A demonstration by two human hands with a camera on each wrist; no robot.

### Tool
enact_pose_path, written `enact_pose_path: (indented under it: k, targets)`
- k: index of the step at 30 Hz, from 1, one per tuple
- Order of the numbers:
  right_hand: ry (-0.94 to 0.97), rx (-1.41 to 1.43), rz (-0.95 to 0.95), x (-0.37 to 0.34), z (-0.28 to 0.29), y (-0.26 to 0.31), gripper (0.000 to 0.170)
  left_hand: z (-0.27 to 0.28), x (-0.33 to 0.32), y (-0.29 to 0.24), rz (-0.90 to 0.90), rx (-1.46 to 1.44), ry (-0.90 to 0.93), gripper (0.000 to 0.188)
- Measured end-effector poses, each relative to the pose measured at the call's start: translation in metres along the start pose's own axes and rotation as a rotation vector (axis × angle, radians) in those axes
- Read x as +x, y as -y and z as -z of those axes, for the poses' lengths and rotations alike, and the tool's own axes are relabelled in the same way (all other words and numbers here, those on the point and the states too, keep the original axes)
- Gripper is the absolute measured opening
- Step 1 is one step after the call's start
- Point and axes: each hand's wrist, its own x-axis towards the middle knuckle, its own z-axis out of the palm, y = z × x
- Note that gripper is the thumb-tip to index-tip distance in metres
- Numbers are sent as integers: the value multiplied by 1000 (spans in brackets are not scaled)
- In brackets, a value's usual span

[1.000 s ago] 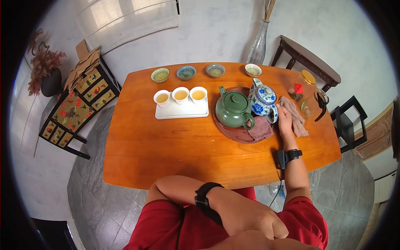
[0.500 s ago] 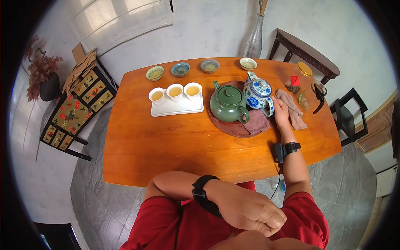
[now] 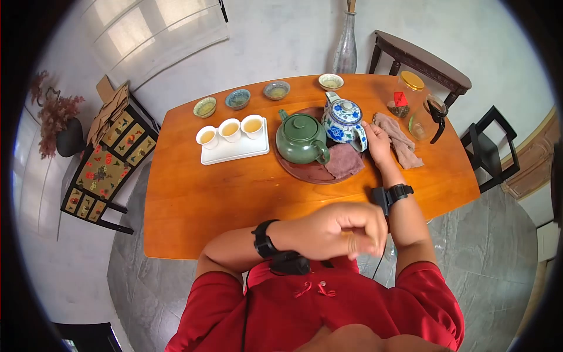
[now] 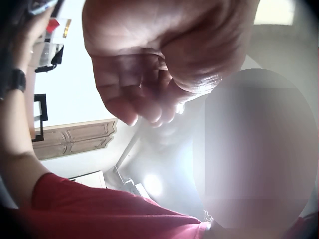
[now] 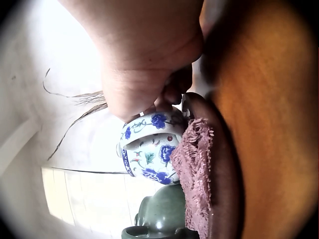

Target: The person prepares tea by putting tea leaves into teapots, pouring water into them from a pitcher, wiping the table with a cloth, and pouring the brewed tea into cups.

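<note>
My left hand is held in the air in front of my chest, near the table's front edge. Its fingers are loosely curled around nothing, as the left wrist view also shows. On the table's right side, my right hand rests beside a blue-and-white floral teapot, fingertips right at its handle side. That teapot stands on a round brown tray with a green teapot and a folded mauve cloth. In the right wrist view the teapot handle shows below the hand, whose fingertips are partly hidden.
A white rectangular tray bears three white cups of pale tea. Several small patterned bowls, including a blue one, line the back edge. To the right lie a crumpled cloth, a gold-lidded jar and a glass pot.
My left hand has lifted away from my body towards the table, its fingers loosening from a tighter curl. My right hand stays beside the blue-and-white teapot. The head view has shifted.
</note>
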Motion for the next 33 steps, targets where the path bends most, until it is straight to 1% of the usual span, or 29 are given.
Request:
enact_pose_path:
  k: [1, 2, 4, 7, 8, 10, 11, 14, 17, 18, 20, 22, 24, 26, 28, 30, 31, 32, 33]
  targets:
    - [-4, -26, 3, 1, 0, 1, 39, 5, 0, 5, -26, 0, -53, 17]
    - [-8, -52, 4, 1, 0, 1, 40, 9, 1, 8, -20, 1, -53, 17]
    - [-8, -28, -2, 0, -1, 3, 40, 20, 3, 15, -45, 43, -248, 18]
    - [2, -31, 6, 2, 0, 1, 40, 49, -12, 30, 76, 78, -420, 20]
    - [12, -26, 2, 2, 1, -3, 40, 57, -21, 36, 79, 82, -431, 20]
    - [-49, -47, 55, 0, -3, 3, 39, 68, -38, 38, 182, 31, -621, 20]
    - [-90, -47, 59, -2, -3, 6, 38, 69, -47, 39, 167, -9, -678, 21]
    - [-136, -39, 25, 0, 7, 7, 35, 84, -79, 43, 205, 28, -733, 21]
    - [-264, 99, 214, -4, 8, 18, 34, 94, -103, 47, 232, 21, -782, 17]
    - [-255, 98, 219, -7, 6, 29, 34, 98, -109, 49, 248, 23, -801, 15]
    - [-296, 251, 382, -18, -2, 50, 33, 102, -118, 50, 242, 7, -820, 14]
    - [-264, 280, 369, -36, -17, 79, 32, 107, -124, 54, 238, -11, -832, 12]
    - [23, 294, 248, -62, -40, 108, 31, 112, -129, 60, 211, -7, -827, 10]
    - [387, 451, -8, -82, -63, 124, 32, 119, -135, 63, 198, -42, -818, 9]
    - [526, 501, -143, -100, -93, 126, 34, 122, -139, 63, 185, -75, -813, 9]
    - [704, 554, -186, -105, -107, 118, 34, 122, -141, 62, 194, -151, -742, 12]
    - [716, 512, -212, -104, -110, 108, 37, 123, -141, 63, 187, -153, -754, 12]
    - [728, 510, -220, -105, -112, 103, 37, 125, -142, 63, 223, -157, -705, 13]
    - [715, 568, -223, -106, -114, 99, 37, 125, -143, 64, 261, -161, -656, 15]
